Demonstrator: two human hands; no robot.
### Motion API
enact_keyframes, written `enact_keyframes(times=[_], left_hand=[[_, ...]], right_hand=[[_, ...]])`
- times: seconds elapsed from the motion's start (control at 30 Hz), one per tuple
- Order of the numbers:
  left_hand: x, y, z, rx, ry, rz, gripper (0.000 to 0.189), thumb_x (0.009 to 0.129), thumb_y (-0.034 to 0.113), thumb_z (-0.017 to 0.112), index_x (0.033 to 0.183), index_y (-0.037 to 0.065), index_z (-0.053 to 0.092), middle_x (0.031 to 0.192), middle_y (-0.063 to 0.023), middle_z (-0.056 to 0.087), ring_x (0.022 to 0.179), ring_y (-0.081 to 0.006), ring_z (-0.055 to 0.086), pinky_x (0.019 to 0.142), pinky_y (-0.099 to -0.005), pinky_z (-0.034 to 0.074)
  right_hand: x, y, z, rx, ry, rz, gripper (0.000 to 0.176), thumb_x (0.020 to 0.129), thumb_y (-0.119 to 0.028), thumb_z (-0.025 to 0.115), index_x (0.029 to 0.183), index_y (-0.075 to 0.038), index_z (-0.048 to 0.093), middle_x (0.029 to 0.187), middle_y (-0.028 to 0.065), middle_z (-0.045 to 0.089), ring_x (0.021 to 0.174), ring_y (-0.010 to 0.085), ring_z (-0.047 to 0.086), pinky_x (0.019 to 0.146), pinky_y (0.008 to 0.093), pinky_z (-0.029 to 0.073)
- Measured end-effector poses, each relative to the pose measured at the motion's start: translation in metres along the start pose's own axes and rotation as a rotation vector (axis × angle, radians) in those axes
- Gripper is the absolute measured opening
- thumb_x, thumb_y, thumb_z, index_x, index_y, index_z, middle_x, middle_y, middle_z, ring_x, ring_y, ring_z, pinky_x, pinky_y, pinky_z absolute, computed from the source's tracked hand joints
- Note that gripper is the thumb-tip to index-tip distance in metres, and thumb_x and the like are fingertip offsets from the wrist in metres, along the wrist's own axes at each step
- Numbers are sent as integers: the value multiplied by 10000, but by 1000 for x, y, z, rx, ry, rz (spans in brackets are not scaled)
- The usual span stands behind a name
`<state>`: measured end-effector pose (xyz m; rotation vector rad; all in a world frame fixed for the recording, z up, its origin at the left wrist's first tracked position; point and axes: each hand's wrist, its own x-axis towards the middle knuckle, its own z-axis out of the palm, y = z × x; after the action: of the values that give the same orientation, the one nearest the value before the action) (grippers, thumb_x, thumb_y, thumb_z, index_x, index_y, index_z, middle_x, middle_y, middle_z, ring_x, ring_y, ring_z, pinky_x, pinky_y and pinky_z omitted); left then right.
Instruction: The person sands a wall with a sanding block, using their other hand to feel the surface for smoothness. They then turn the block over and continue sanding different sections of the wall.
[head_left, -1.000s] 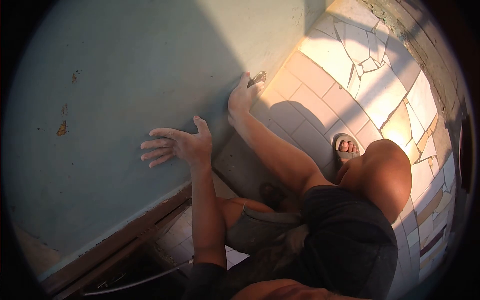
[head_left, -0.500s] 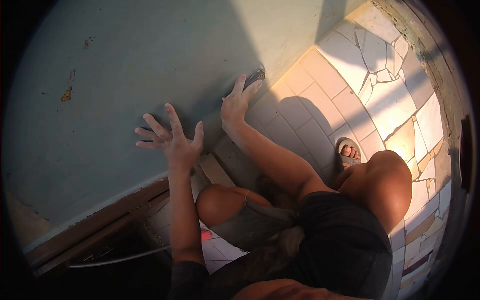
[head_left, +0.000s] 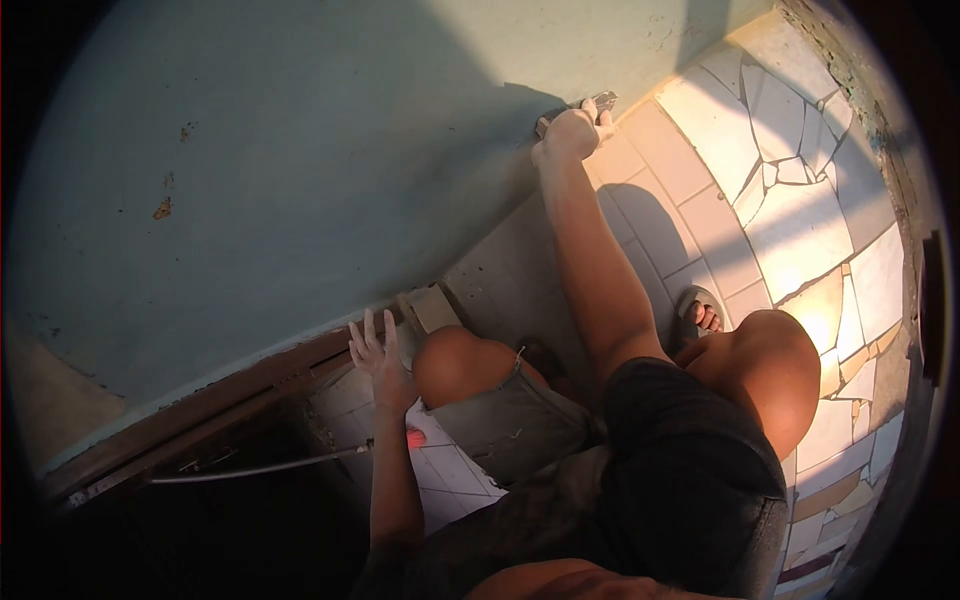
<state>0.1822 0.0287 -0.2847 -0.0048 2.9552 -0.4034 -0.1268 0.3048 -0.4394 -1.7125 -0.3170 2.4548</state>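
Observation:
My right hand (head_left: 572,135), dusted white, is wrapped round a flat dark grey piece (head_left: 598,104) and presses it against the pale blue-green wall (head_left: 330,150), low down where wall meets floor. One end of the piece sticks out past my fingers; its exact kind I cannot tell. My left hand (head_left: 378,358), also dusty, holds nothing. Its fingers are spread and raised beside my bent knee (head_left: 465,370), near the brown frame along the wall's lower edge.
Rectangular tiles (head_left: 655,165) and broken-stone paving (head_left: 790,220) cover the floor, partly sunlit. A sandalled foot (head_left: 702,315) rests on the tiles. Below the brown wooden frame (head_left: 230,400) runs a thin metal rod (head_left: 260,470). A small pink-red thing (head_left: 415,437) lies by my left forearm.
My right hand has slid the dark piece along the wall, up and to the right in view. My left hand has dropped back from the wall towards my knee, fingers still spread.

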Motion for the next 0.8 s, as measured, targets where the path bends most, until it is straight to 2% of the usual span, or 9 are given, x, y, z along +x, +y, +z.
enact_keyframes(times=[0.13,0.17,0.2,0.33,0.47,0.57,0.7,0.77,0.8], left_hand=[[8,3,12,-20,-98,77,1083,799,399,780,1670,108,205,1715,-209,175,1579,-495,48,1226,-655,60],[9,-12,18,81,-142,67,1129,833,506,756,1674,70,140,1727,-206,147,1582,-494,39,1223,-664,49],[14,-16,-1,98,-135,82,1129,833,506,756,1674,70,140,1727,-206,147,1582,-494,39,1223,-664,49],[39,-22,-89,-119,410,45,1249,881,774,612,1672,50,-27,1728,-240,107,1582,-482,38,1239,-646,40],[84,-3,-127,105,806,117,1115,964,686,583,1673,58,-5,1714,-246,127,1583,-464,55,1252,-642,57],[130,22,-130,128,924,46,1096,952,639,635,1678,66,47,1701,-278,119,1574,-506,24,1224,-691,58],[185,40,-105,89,1055,-79,1106,911,644,686,1686,115,100,1713,-263,63,1567,-527,-55,1186,-744,11],[200,53,-93,124,1121,-50,999,914,586,681,1670,130,214,1709,-268,88,1564,-542,-17,1176,-752,-9],[209,55,-90,144,1160,-30,949,915,558,679,1663,137,272,1707,-271,101,1563,-550,2,1171,-756,-19]], right_hand=[[-3,-7,6,-79,44,-10,502,1065,-300,536,1520,-203,348,1489,67,361,1238,316,546,749,453,617],[-9,-13,7,-71,63,15,538,1050,-242,523,1544,-171,323,1468,134,431,1183,282,578,763,425,578],[-9,-15,9,-48,65,21,538,1050,-242,523,1544,-171,323,1468,134,431,1183,282,578,763,425,578],[-3,-8,5,-174,87,-122,479,1057,-220,517,1515,-183,382,1421,132,401,1136,283,595,727,434,571],[3,11,4,-113,47,-280,432,1085,-308,521,1481,-158,438,1376,149,408,1113,280,590,791,412,558],[-3,11,2,-151,47,-303,407,1100,-306,507,1464,-134,451,1403,164,408,1143,311,597,833,406,581],[9,135,-32,-328,82,-643,378,1090,-271,506,1386,-38,468,1426,240,429,1256,332,519,1050,470,457],[-31,152,-44,-374,222,-258,352,1074,-229,527,1364,-36,480,1394,246,463,1222,344,545,1022,469,472],[-19,145,-36,-348,237,-281,352,1074,-229,527,1364,-36,480,1394,246,463,1222,344,545,1022,469,472]])
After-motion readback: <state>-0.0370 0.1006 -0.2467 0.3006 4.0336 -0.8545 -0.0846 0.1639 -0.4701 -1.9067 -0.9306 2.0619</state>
